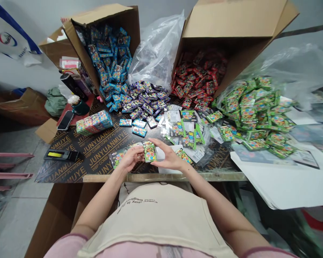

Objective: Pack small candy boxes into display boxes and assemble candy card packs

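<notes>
My left hand [131,157] and my right hand [168,157] meet near the table's front edge, both closed around a small stack of green candy packets [150,152] held upright between them. Under my hands lie a white sheet and another green packet [116,157] in clear wrap. Just beyond them sits a loose heap of clear wrappers and green packets [187,134].
A tipped carton of blue packets [110,57] stands at the back left, a carton of red packets [199,77] at the back right. Purple packets [146,98] lie between them, a green pile [255,114] at right. A wrapped bundle [94,122], phone [65,120] and black tool [62,155] lie left.
</notes>
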### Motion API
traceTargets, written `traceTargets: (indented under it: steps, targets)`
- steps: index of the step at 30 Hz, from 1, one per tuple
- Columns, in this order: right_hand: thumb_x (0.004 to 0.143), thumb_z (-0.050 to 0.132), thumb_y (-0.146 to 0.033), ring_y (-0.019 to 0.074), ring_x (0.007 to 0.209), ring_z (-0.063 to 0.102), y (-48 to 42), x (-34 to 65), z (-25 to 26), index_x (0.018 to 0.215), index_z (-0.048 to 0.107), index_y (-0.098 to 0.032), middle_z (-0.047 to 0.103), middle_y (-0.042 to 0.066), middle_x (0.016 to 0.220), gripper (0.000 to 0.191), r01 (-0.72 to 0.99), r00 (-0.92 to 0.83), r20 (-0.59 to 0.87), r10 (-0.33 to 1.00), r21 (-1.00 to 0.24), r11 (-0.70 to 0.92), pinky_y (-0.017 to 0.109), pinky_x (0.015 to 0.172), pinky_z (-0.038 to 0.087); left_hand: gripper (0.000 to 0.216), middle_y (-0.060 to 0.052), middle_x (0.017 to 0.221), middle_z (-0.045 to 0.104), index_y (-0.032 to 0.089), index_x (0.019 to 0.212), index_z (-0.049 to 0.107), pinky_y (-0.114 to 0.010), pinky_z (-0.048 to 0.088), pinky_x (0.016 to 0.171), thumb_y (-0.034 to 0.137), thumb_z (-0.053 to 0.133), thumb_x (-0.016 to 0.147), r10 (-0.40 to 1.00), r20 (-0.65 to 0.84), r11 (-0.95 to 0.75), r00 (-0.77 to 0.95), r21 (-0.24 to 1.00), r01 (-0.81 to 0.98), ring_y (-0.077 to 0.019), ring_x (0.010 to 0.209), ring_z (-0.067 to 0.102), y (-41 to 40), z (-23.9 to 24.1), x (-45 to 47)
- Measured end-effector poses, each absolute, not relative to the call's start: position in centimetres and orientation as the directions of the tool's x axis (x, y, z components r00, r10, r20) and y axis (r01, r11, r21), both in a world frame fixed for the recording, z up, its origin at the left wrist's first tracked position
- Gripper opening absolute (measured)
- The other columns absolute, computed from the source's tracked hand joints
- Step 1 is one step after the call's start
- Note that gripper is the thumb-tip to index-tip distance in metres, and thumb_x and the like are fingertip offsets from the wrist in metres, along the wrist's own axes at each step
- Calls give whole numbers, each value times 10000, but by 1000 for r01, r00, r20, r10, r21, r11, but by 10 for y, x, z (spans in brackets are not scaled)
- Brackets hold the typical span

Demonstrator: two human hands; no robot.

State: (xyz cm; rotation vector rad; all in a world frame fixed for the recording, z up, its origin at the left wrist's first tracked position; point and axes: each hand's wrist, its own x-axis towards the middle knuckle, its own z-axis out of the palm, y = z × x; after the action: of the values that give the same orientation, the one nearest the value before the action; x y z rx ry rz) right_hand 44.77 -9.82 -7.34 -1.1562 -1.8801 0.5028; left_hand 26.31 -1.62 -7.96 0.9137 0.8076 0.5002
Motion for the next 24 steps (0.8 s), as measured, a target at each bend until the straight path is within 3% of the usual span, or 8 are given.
traceTargets:
  steps: [2,4,6,8,10,16,21,24]
  targets:
    - [749,719,-306,276,1302,476,-99,450,-72,1487,296,-278,482,93,1436,851,562,-162,463,871,-682,467,453,1087,380,368,-48,777,672,143,960,695,-302,488,686,406,717,704,778,-298,298,554,950,93,-158,684,604,-10,-83,255]
    - [718,746,-340,290,1251,506,-100,451,-73,1476,314,-281,524,94,1384,874,620,-105,478,872,-654,433,471,1071,367,538,-93,983,684,177,1140,663,-387,470,854,416,750,666,847,-87,-110,524,937,333,-236,906,620,-3,-87,246]
    - [691,763,-396,303,1193,537,-100,452,-77,1465,331,-282,562,94,1332,894,677,-59,484,873,-623,391,495,1064,338,784,-143,1193,625,196,1279,586,-481,382,997,382,831,557,806,51,-453,589,694,560,-331,1130,544,4,-93,236]
    - [685,762,-454,313,1158,554,-100,454,-83,1450,354,-279,588,97,1294,885,731,-29,487,873,-585,351,517,1072,292,918,-172,1257,581,187,1363,504,-525,346,1020,346,847,527,757,41,-595,653,458,661,-375,1194,497,10,-100,226]
    - [692,753,-509,322,1161,553,-99,456,-90,1436,377,-275,604,103,1275,865,779,-18,499,866,-537,325,532,1085,245,945,-166,1247,580,185,1428,416,-507,372,998,338,809,582,725,19,-641,689,385,664,-356,1168,517,13,-106,218]
    - [705,740,-549,340,1217,519,-102,460,-98,1432,376,-294,591,104,1305,852,831,35,520,854,-490,264,544,1106,169,1087,-128,1297,563,206,1520,213,-530,276,1104,333,775,598,629,121,-701,768,516,493,-322,1208,512,6,-99,213]
    - [690,751,-531,317,1155,551,-108,458,-90,1430,354,-272,587,104,1286,878,757,50,477,878,-591,278,518,1066,272,1110,-115,1275,580,198,1530,179,-478,350,1064,321,780,604,663,175,-666,727,581,467,-300,1167,535,4,-90,211]
    - [714,727,-476,315,1177,525,-109,461,-87,1419,368,-268,561,96,1304,818,734,88,474,876,-626,265,487,1034,329,1071,-123,1309,567,195,1516,240,-479,351,1066,325,788,605,656,157,-667,739,580,468,-303,1197,516,8,-92,209]
